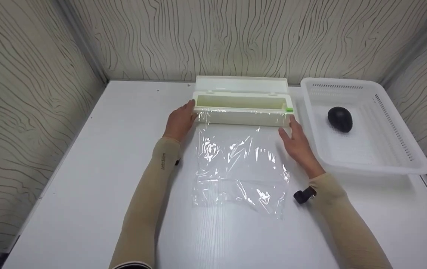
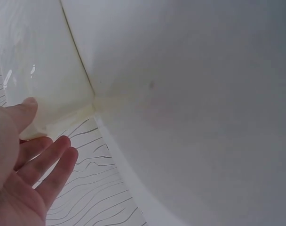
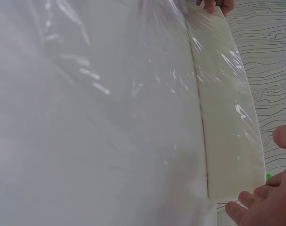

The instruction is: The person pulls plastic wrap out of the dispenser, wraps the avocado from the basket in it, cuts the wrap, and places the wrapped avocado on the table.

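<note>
A white cling film dispenser stands toward the back of the table, its lid raised behind an open trough. A green cutter slider sits at its right end. Clear cling film extends from the front edge over the tabletop, wrinkled and shiny. My left hand grips the dispenser's left end; the left wrist view shows the thumb against the front. At the right end, my right hand has its fingers close to the corner, with the thumb spread away from them; contact is hard to tell.
To the right, a white plastic basket with slotted sides holds a dark, egg-shaped thing. Wood-grain patterned panels enclose the white table at the back and sides. A black device is attached at the right wrist.
</note>
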Action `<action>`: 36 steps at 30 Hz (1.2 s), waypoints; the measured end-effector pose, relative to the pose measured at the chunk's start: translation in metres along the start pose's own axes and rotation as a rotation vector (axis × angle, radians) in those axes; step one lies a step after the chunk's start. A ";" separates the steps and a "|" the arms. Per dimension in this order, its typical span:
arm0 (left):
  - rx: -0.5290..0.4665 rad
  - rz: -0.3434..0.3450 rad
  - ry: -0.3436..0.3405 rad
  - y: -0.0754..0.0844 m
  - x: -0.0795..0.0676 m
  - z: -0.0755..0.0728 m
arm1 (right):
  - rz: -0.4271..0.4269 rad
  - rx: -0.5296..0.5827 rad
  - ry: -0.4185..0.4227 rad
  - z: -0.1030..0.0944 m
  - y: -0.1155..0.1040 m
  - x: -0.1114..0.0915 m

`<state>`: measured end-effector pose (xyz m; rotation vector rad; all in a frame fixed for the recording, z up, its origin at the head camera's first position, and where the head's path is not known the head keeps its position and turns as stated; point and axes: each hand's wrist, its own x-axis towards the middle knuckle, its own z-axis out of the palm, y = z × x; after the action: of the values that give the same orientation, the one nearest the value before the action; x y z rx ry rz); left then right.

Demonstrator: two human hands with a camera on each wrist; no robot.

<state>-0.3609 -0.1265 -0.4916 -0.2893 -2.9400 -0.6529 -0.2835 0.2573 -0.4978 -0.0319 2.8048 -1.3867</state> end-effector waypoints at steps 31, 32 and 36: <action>0.061 -0.009 -0.151 0.004 0.028 -0.005 | -0.179 -0.367 0.134 -0.133 -0.044 -0.002; 0.060 -0.004 -0.148 0.004 0.028 -0.005 | -0.168 -0.384 0.132 -0.141 -0.039 0.002; 0.055 0.001 -0.144 0.005 0.027 -0.003 | -0.108 -0.467 0.115 -0.166 -0.020 0.018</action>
<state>-0.3859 -0.1191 -0.4833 -0.3466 -3.0886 -0.5723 -0.3048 0.3766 -0.3808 -0.1122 3.1988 -0.7352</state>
